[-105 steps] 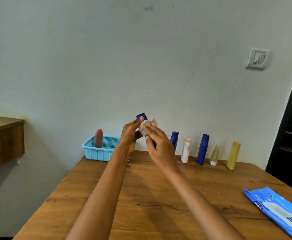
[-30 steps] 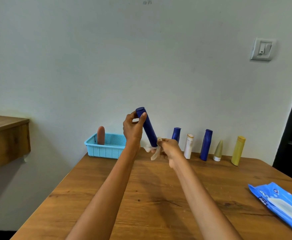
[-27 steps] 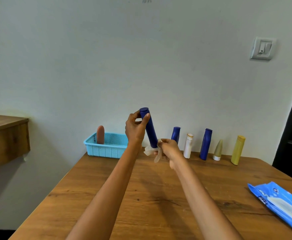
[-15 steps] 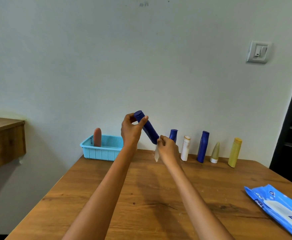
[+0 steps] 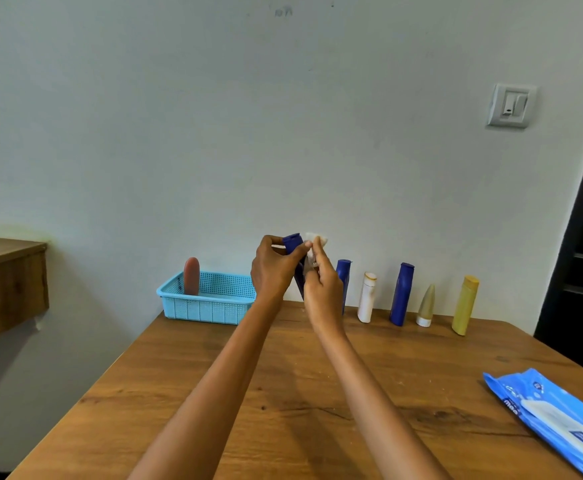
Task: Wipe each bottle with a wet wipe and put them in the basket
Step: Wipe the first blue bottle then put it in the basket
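Your left hand [image 5: 272, 268] has its grip curled round the dark blue bottle [image 5: 293, 244] near its cap, holding it above the table [image 5: 283, 393] so your right hand [image 5: 322, 289] can rub the pinched wet wipe [image 5: 315, 240] along it; the basket [image 5: 210, 299] waits just left, likely its next stop.

— Where are we?
— We take it for a room in a home: a plain painted wall [image 5: 214, 116] with a light switch [image 5: 510, 105], a wooden counter [image 5: 317, 393], toiletry bottles [image 5: 401, 294] and a wet-wipe pack [image 5: 556, 420].
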